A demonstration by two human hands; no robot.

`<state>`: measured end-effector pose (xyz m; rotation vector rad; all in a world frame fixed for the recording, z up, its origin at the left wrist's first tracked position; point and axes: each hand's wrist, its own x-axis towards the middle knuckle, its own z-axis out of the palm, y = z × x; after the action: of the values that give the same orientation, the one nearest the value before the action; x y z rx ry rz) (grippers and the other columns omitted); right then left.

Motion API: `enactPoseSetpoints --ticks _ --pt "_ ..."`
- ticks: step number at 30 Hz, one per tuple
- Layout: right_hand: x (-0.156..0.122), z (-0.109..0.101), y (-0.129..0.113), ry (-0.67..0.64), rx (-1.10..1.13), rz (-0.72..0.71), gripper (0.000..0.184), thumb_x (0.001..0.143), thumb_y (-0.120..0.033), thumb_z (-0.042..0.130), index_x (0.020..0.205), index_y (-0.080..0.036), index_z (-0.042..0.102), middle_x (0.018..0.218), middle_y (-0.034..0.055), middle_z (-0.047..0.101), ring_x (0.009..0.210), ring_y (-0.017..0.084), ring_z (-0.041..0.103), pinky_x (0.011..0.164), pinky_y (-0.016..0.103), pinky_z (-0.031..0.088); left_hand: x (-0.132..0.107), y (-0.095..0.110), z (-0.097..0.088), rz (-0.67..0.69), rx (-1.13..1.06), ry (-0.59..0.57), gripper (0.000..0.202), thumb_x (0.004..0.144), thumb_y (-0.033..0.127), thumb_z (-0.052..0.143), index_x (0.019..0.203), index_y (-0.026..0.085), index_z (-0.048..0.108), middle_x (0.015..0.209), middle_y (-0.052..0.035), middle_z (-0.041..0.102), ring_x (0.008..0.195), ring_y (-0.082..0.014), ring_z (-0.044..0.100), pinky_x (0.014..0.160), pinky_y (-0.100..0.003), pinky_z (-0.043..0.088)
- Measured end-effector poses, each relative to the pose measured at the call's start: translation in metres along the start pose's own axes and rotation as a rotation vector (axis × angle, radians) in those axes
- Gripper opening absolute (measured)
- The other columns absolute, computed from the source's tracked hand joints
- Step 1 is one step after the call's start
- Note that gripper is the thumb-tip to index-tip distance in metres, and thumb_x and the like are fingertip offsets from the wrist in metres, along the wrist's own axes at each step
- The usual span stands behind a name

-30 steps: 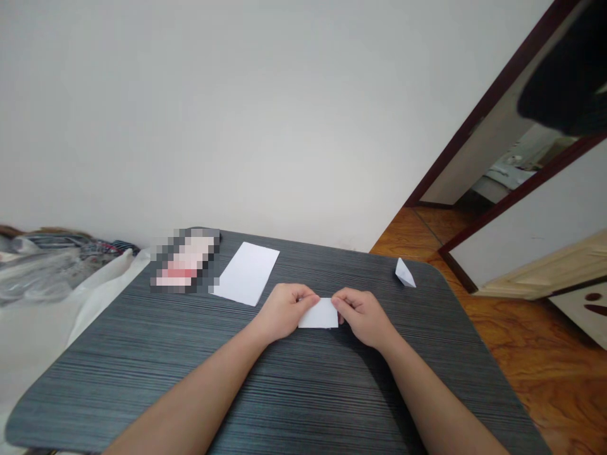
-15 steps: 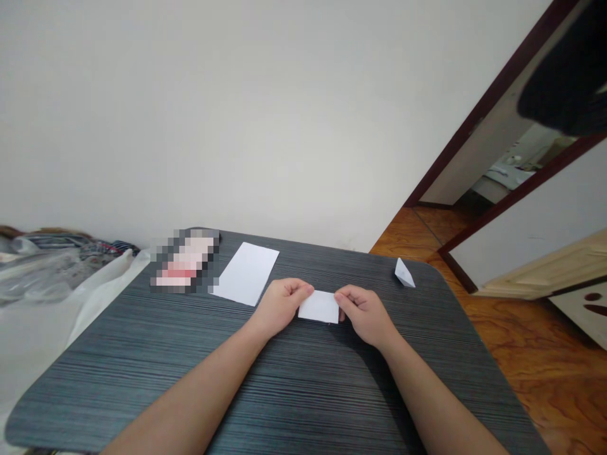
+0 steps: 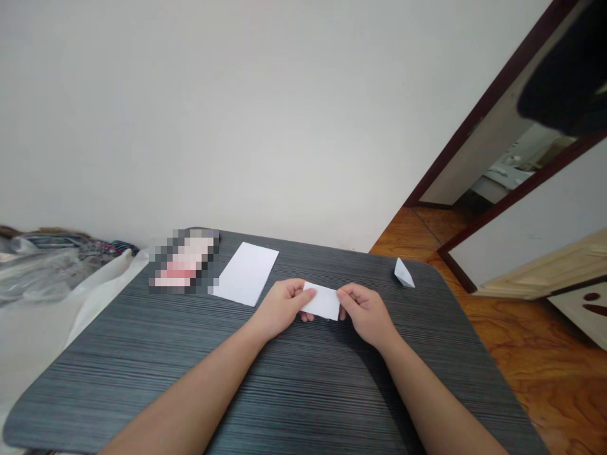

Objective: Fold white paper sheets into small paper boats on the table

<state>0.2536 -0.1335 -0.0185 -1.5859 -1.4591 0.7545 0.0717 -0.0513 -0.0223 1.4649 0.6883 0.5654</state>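
Note:
A small white piece of paper point(image 3: 324, 302), roughly rectangular, is held between both hands over the dark table point(image 3: 303, 385). My left hand point(image 3: 283, 308) pinches its left side, thumb on top and fingers curled beneath. On the right edge, my right hand point(image 3: 364, 311) grips the paper between thumb and fingers. Beyond my left hand lies a larger white sheet of paper point(image 3: 246, 273), flat on the table. A small folded white paper shape point(image 3: 404, 273) stands near the far right corner.
A blurred-out pinkish object point(image 3: 183, 262) lies at the far left of the table. Clear plastic and cloth point(image 3: 71, 272) are piled beyond the left edge. A white wall point(image 3: 265, 126) rises behind the table; wooden floor point(image 3: 521, 335) shows at right.
My left hand has shifted its hold: the thumb now lies farther over the paper and its fingers show underneath. The paper is slightly more tilted. My right hand has barely moved.

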Motion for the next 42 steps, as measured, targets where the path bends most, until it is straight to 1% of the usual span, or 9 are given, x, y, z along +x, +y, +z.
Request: enactPoseSetpoints --ticks 4,9,19,23,28,36,39,41,42 --pt "0.0005 0.0017 0.002 -0.043 0.065 0.032 0.025 0.089 -0.031 0.046 0.07 -0.018 0.057 0.054 -0.0016 0.057 0.05 0.011 0.054 0.054 0.023 0.041 -0.0006 -0.0011 -0.0011 -0.002 0.043 -0.02 0.031 0.086 0.041 0.046 0.076 0.013 0.057 0.057 -0.0019 0.06 0.051 -0.0115 0.053 0.051 -0.023 0.042" --pt "0.0022 0.0022 0.0046 -0.124 0.117 0.064 0.026 0.089 -0.031 0.045 0.07 -0.017 0.056 0.056 -0.0004 0.061 0.047 0.01 0.052 0.049 0.022 0.04 -0.0002 -0.0017 -0.0027 -0.001 0.067 -0.004 0.031 0.086 0.04 0.045 0.075 0.014 0.058 0.056 -0.0016 0.06 0.05 -0.0113 0.053 0.05 -0.022 0.041" --pt "0.0003 0.0014 0.0001 -0.107 0.072 0.01 0.03 0.09 -0.03 0.044 0.068 -0.016 0.059 0.057 0.001 0.062 0.048 0.011 0.052 0.05 0.022 0.041 -0.0029 0.0047 0.0004 -0.019 0.015 -0.04 0.029 0.084 0.041 0.048 0.079 0.013 0.057 0.056 -0.0018 0.061 0.049 -0.0119 0.056 0.048 -0.022 0.042" --pt "0.0012 0.0032 0.0015 -0.136 0.099 0.029 0.029 0.089 -0.03 0.045 0.068 -0.017 0.058 0.057 0.0004 0.062 0.047 0.01 0.052 0.05 0.022 0.041 -0.003 0.0032 -0.0008 -0.01 0.052 -0.029 0.029 0.085 0.039 0.047 0.074 0.014 0.055 0.055 -0.0017 0.061 0.049 -0.0116 0.056 0.048 -0.022 0.041" --pt "0.0014 0.0032 0.0032 -0.197 0.136 0.068 0.028 0.089 -0.031 0.045 0.069 -0.016 0.057 0.058 0.0004 0.063 0.046 0.009 0.05 0.049 0.021 0.04 -0.0013 0.0 -0.0018 -0.002 0.066 0.002 0.029 0.085 0.039 0.046 0.077 0.014 0.055 0.055 -0.0013 0.06 0.048 -0.0108 0.054 0.047 -0.021 0.04" --pt "0.0003 0.0011 -0.0022 -0.184 0.084 -0.004 0.034 0.09 -0.03 0.044 0.062 -0.016 0.058 0.057 0.0006 0.061 0.048 0.009 0.05 0.052 0.022 0.04 -0.0019 0.0012 0.0002 -0.003 -0.02 -0.043 0.028 0.085 0.04 0.049 0.083 0.012 0.055 0.056 -0.0026 0.061 0.049 -0.0114 0.056 0.049 -0.022 0.043" --pt "0.0004 0.002 0.0007 -0.188 0.125 0.0 0.026 0.089 -0.026 0.044 0.07 -0.016 0.059 0.06 0.0006 0.061 0.049 0.009 0.049 0.051 0.022 0.039 -0.0016 -0.0006 0.0002 -0.006 -0.024 -0.018 0.029 0.085 0.04 0.048 0.082 0.012 0.055 0.056 -0.003 0.062 0.048 -0.0114 0.056 0.048 -0.022 0.043" --pt "0.0003 0.0032 0.0044 -0.182 0.177 -0.003 0.015 0.088 -0.023 0.046 0.088 -0.017 0.059 0.063 -0.0001 0.061 0.051 0.01 0.05 0.051 0.022 0.04 -0.0011 -0.0017 0.0003 -0.007 -0.035 -0.002 0.03 0.085 0.04 0.048 0.083 0.012 0.055 0.057 -0.0032 0.062 0.048 -0.0114 0.056 0.048 -0.022 0.043" --pt "0.0001 0.0039 0.0064 -0.183 0.211 -0.007 0.016 0.087 -0.022 0.047 0.098 -0.017 0.057 0.065 -0.0004 0.061 0.054 0.01 0.052 0.052 0.022 0.04 -0.0008 -0.002 0.0003 -0.01 -0.043 0.002 0.03 0.085 0.041 0.048 0.084 0.012 0.055 0.057 -0.0033 0.062 0.048 -0.0114 0.056 0.048 -0.022 0.043"
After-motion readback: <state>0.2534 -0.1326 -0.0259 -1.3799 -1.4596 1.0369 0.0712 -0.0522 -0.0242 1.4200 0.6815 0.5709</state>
